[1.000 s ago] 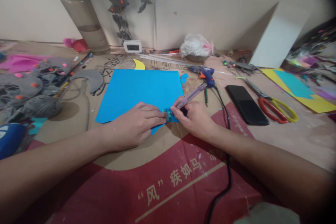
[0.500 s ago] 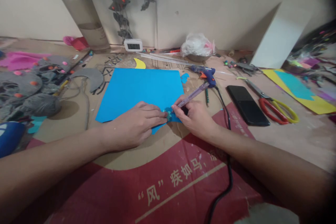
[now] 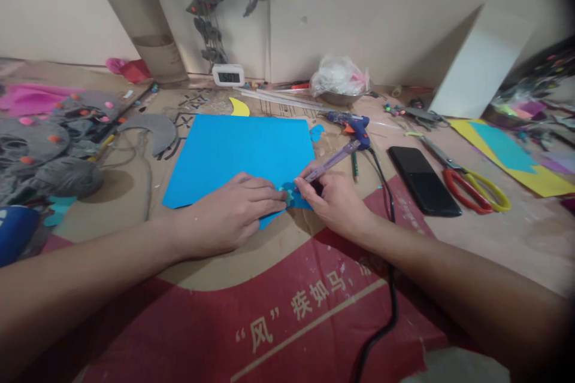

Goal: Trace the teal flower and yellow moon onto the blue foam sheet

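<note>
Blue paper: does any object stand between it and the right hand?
Nothing visible: the right hand, holding a pen, is at the near right corner of the blue paper. A small cutout lies left of that hand.

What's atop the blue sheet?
Fingers of the left hand, a small teal piece, and fingertips of the right hand, holding a purple pen. What they cover is hidden.

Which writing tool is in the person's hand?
The purple pen, held in the right hand and slanting up toward the glue gun; the green pencil beyond that hand lies on the cardboard.
</note>
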